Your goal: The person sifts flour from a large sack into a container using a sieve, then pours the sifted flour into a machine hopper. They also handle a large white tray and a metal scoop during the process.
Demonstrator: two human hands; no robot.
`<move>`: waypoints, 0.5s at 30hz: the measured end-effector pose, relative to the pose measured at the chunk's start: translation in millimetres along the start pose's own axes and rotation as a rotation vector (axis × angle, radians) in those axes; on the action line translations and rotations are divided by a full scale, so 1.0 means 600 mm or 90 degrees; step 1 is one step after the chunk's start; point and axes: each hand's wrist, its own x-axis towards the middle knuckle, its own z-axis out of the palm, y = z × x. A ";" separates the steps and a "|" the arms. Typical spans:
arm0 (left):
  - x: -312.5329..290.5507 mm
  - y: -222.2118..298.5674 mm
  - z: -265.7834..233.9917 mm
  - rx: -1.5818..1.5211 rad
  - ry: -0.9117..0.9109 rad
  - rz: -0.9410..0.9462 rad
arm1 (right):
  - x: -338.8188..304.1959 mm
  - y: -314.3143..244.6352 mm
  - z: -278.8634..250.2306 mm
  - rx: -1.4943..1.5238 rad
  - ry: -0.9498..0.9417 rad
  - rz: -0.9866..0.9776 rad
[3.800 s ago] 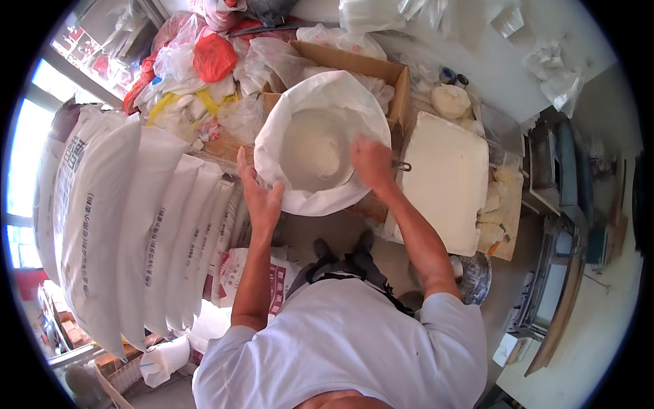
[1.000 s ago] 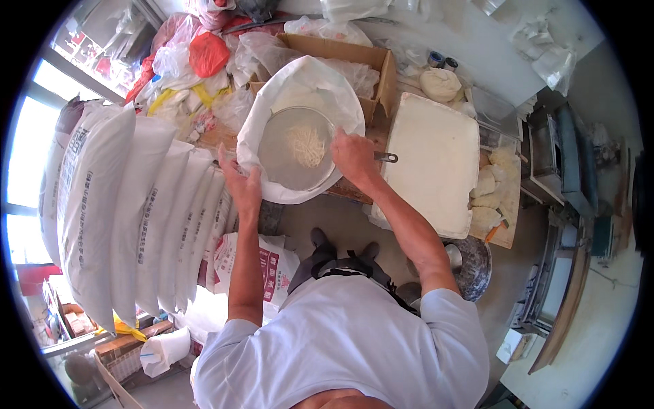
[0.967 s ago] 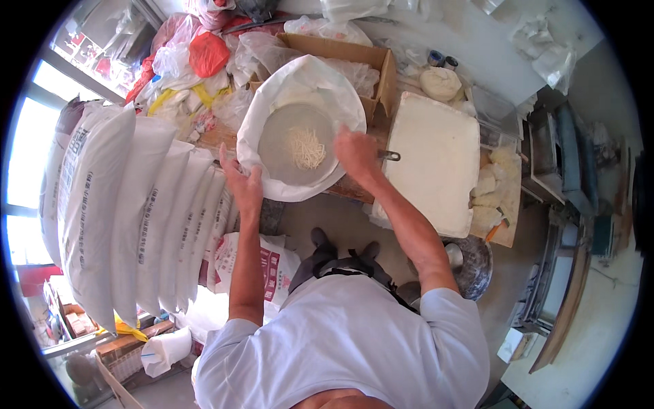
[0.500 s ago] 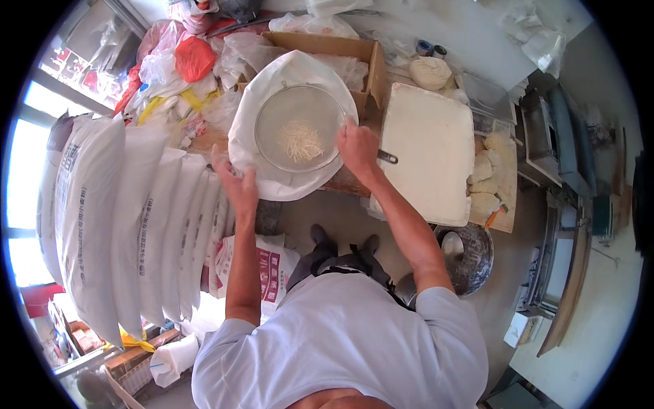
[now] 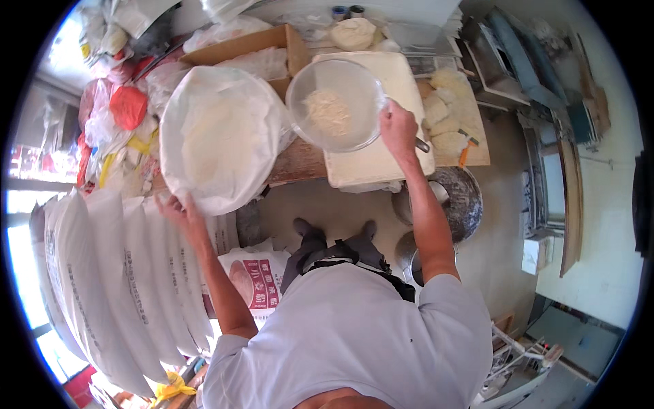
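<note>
My right hand is closed round the dark handle of a round mesh sieve. Pale, thin noodle-like strips lie in a heap in the sieve. It hangs partly over a shallow off-white tray, close beside a wide round basin lined with white plastic. Pale flour-like powder covers the basin's bottom. At the basin's near left edge is my left hand, its fingers apart and against or very near the rim; exact contact is unclear.
White sacks stand packed at the left. Behind the basin are an open cardboard box and crumpled plastic bags. Pale lumps and an orange-handled tool lie on a board at right. A large metal bowl sits below.
The sieve with its strips has moved right, from above the lined basin toward the tray, uncovering the powder. My left hand has shifted along the basin's rim toward me. My view has turned.
</note>
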 end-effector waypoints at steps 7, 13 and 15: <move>-0.133 0.064 0.012 0.186 0.160 0.116 | -0.031 0.208 -0.007 -0.181 -0.057 0.054; -0.247 0.086 0.073 0.231 0.126 0.143 | -0.039 0.301 0.003 -0.187 -0.047 0.042; -0.279 0.074 0.115 0.254 0.075 0.112 | -0.047 0.311 0.001 -0.190 -0.118 0.043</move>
